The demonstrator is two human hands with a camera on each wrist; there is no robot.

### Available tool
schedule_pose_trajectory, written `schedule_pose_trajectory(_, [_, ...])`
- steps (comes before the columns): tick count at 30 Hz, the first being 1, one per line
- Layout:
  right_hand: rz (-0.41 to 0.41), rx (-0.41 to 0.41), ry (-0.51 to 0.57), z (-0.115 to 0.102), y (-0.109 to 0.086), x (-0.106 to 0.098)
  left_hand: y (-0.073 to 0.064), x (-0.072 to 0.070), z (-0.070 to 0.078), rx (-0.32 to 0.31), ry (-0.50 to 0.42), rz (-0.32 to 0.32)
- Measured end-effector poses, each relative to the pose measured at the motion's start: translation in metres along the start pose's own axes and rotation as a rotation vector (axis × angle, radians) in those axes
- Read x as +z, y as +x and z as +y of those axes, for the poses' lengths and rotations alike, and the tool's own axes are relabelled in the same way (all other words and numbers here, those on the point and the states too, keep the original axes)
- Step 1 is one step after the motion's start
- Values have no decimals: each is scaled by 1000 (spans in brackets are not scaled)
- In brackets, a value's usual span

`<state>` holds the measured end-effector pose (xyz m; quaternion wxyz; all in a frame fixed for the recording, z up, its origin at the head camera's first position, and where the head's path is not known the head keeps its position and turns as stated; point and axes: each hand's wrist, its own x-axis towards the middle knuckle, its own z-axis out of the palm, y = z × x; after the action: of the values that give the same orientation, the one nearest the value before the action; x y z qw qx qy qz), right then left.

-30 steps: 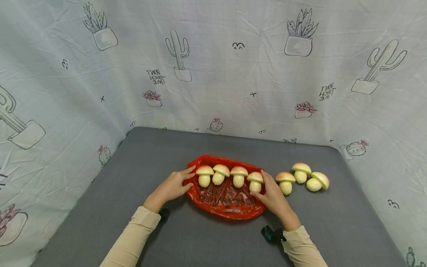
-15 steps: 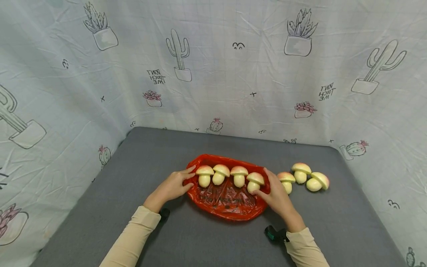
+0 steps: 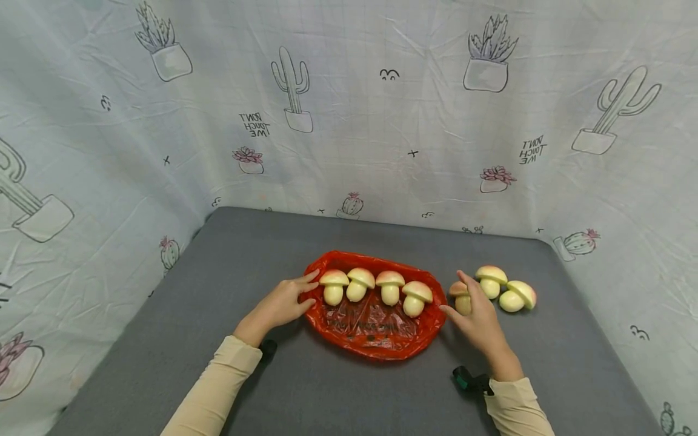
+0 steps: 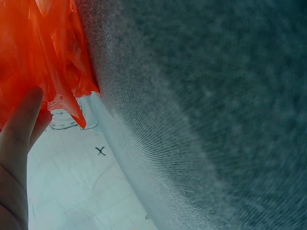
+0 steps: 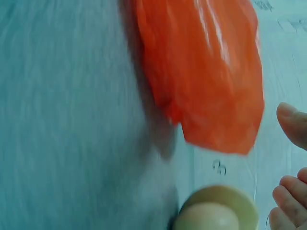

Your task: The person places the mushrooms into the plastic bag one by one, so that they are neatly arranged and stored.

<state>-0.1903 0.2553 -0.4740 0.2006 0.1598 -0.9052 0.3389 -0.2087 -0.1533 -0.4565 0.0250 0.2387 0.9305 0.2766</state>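
A flattened red plastic bag (image 3: 376,330) lies mid-table on the grey cloth, with several toy mushrooms (image 3: 390,286) in a row along its far edge. The rightmost one (image 3: 417,298) leans. My left hand (image 3: 289,298) rests with straight fingers on the bag's left edge; in the left wrist view a finger (image 4: 19,129) lies against the red plastic (image 4: 43,57). My right hand (image 3: 470,307) is off the bag, fingers spread, at a mushroom (image 3: 460,292) just right of it. The right wrist view shows that mushroom (image 5: 216,211), the bag (image 5: 206,76) and my fingertips (image 5: 292,124) apart from it.
Two more mushrooms (image 3: 492,280) (image 3: 518,297) stand further right on the grey table (image 3: 163,339). A cactus-print cloth wall (image 3: 349,121) closes the back and both sides. A wrist mount (image 3: 470,381) sits at my right cuff.
My right hand let go of the rightmost mushroom on the bag and moved right to the mushroom beside the bag. The left hand stayed put.
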Motion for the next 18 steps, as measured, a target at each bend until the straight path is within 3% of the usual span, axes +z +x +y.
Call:
schedule_pose_trajectory(9, [17,26,14,20,-5,-15,1,0,0,9,7,3])
schedule_pose_trajectory(18, [-61,44,44,38,-9,-19,0,0,-1,26,24,9])
